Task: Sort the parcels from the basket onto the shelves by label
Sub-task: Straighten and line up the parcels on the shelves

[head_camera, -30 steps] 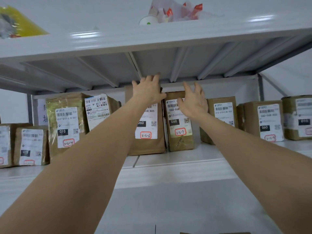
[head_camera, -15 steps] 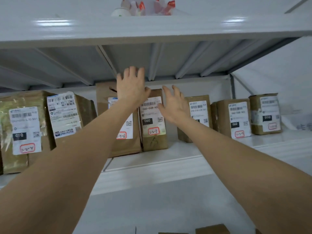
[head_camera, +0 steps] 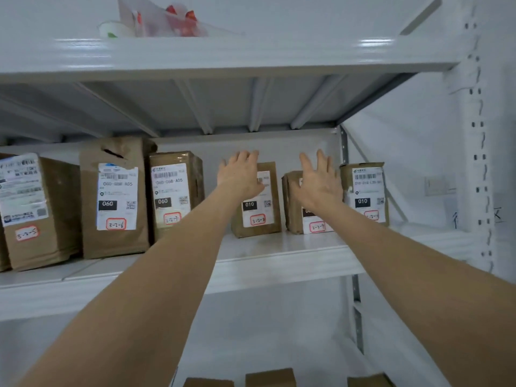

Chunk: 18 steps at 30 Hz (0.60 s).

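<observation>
Brown cardboard parcels with white labels stand in a row on the white middle shelf. My left hand reaches in with straight fingers, in front of the top of the parcel marked 3-2-8. Spread open, my right hand covers the front of the parcel marked 3-3-9. Whether either hand touches its parcel I cannot tell. To the left stand parcel 3-2-7, the taller parcel 3-2-6 and parcel 3-2-5. Parcel 010 stands at the far right.
The upper shelf carries a clear bag with red items and a white cup. A perforated white upright closes the right side. Tops of three brown boxes show at the bottom edge.
Both hands moved right along the shelf, from parcels 3-2-6 and 3-2-7 to parcels 3-2-8 and 3-3-9. The view swung right with them.
</observation>
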Each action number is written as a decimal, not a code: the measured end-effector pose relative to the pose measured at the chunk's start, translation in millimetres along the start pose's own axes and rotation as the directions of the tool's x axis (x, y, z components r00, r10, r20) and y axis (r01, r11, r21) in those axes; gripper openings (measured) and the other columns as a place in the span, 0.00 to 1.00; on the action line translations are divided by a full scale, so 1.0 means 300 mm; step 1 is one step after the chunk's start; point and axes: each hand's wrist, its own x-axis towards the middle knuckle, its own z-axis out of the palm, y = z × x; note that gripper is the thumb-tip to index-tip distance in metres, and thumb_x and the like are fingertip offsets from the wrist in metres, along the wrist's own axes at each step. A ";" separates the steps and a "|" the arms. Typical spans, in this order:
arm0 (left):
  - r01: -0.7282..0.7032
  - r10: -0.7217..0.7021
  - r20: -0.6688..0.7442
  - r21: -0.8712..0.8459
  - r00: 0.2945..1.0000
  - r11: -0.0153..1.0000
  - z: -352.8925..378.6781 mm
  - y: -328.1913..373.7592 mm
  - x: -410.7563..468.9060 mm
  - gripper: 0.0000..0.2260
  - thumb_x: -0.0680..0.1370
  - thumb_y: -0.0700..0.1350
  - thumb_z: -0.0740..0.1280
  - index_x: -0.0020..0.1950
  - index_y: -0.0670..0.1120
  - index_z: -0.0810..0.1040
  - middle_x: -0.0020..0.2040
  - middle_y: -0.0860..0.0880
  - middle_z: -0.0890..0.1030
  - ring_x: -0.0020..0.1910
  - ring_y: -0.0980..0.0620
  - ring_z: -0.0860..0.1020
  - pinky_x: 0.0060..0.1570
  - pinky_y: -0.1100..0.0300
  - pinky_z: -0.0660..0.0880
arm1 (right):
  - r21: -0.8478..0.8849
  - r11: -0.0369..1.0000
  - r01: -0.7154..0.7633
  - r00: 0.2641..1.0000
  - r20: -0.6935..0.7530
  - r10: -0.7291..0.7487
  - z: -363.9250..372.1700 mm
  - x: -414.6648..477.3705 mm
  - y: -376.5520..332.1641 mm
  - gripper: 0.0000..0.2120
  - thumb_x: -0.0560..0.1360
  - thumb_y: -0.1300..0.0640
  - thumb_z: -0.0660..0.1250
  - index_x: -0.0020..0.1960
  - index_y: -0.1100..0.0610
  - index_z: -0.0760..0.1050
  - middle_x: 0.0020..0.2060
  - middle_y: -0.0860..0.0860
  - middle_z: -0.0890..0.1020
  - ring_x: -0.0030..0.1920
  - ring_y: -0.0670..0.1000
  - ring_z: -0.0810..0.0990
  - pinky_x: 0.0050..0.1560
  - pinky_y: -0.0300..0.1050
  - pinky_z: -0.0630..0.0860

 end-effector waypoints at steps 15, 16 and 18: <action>0.107 -0.114 0.166 0.051 0.980 0.993 0.102 0.068 0.139 0.36 0.74 0.58 0.68 0.76 0.50 0.56 0.73 0.43 0.60 0.72 0.39 0.58 0.64 0.28 0.57 | -0.079 0.996 0.045 0.982 0.187 -0.030 0.034 0.097 0.098 0.39 0.71 0.38 0.67 0.76 0.47 0.55 0.75 0.59 0.55 0.76 0.62 0.48 0.73 0.59 0.56; 0.115 -0.118 0.155 0.033 0.981 0.993 0.100 0.061 0.141 0.33 0.74 0.57 0.69 0.74 0.51 0.59 0.71 0.43 0.61 0.70 0.39 0.60 0.64 0.29 0.59 | -0.073 0.996 0.042 0.978 0.208 -0.026 0.039 0.099 0.099 0.37 0.71 0.38 0.67 0.75 0.47 0.58 0.73 0.58 0.60 0.75 0.61 0.52 0.71 0.60 0.60; 0.139 -0.133 0.144 -0.034 0.981 0.990 0.089 0.052 0.147 0.30 0.74 0.57 0.69 0.72 0.52 0.61 0.68 0.43 0.63 0.69 0.39 0.61 0.63 0.30 0.61 | -0.035 0.999 0.031 0.977 0.214 -0.023 0.042 0.100 0.098 0.35 0.70 0.39 0.69 0.73 0.46 0.60 0.70 0.56 0.64 0.74 0.60 0.54 0.67 0.61 0.65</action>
